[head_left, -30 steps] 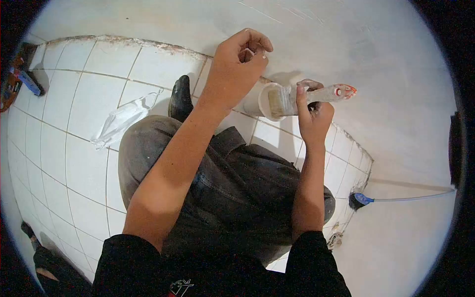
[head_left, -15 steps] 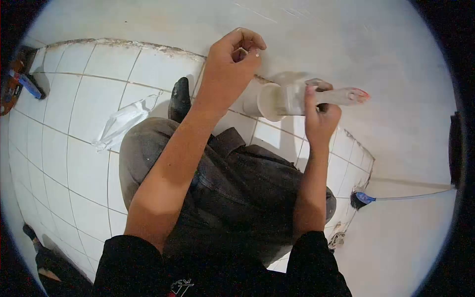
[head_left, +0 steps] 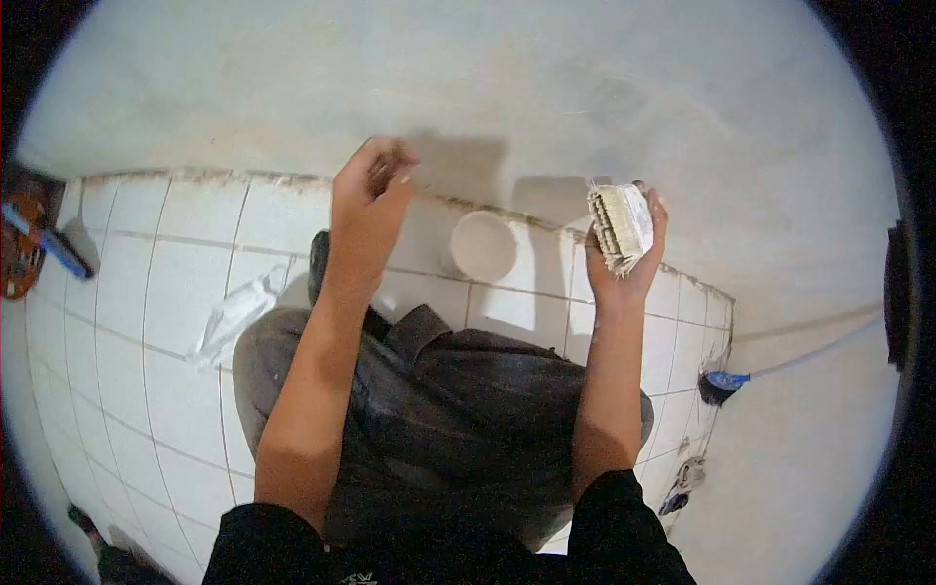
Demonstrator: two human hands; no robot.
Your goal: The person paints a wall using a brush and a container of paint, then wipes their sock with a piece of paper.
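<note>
My right hand grips a wide paintbrush, its pale bristles turned left and towards me. Whitish residue coats the brush, and its handle is hidden behind the head and hand. To the left, my left hand hovers near the wall with loosely curled fingers, slightly blurred, and nothing visible in it. Between both hands, a small round white container stands on the floor close to the wall; pale material shows inside it. Neither hand touches the container.
The plastered wall rises ahead from white floor tiles. A crumpled white plastic wrapper lies left of my knee. A blue brush is at far left. A blue-headed broom leans at right, near a crumpled item.
The brush has come away from the container and turned, so its bristles now face me. My left hand has moved left and lower in view. The view has tilted upward.
</note>
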